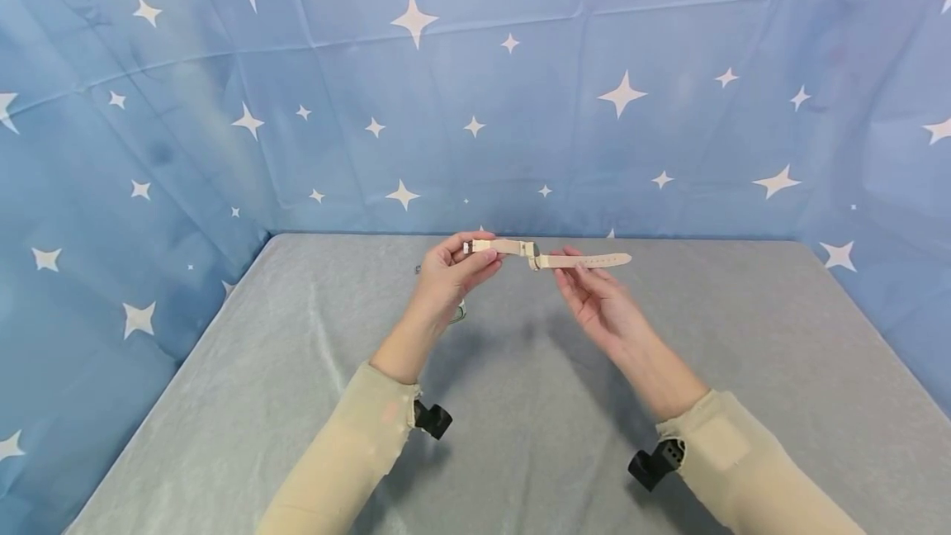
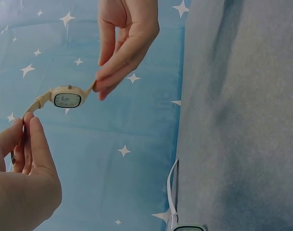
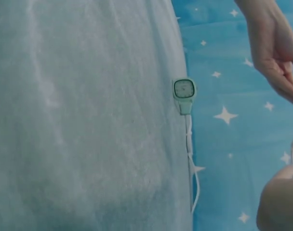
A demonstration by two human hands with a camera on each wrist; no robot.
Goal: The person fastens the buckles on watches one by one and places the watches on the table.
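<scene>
A cream wristwatch (image 1: 587, 260) is stretched between both hands above the table, the pale inner side of its strap showing in the head view. My left hand (image 1: 449, 271) pinches the buckle half of the strap between thumb and fingers. On the half with the holes, my right hand (image 1: 598, 304) holds the strap near the case. The rounded rectangular dial (image 2: 68, 100) shows in the left wrist view. A second, pale green watch (image 3: 184, 89) rests on the table; in the head view my left hand and wrist cover most of it.
Grey cloth covers the table (image 1: 505, 452). Behind it and along the sides hangs a blue curtain (image 1: 513, 106) with white stars. Black wrist cameras (image 1: 433, 419) sit at the cuffs of the beige sleeves (image 1: 345, 444).
</scene>
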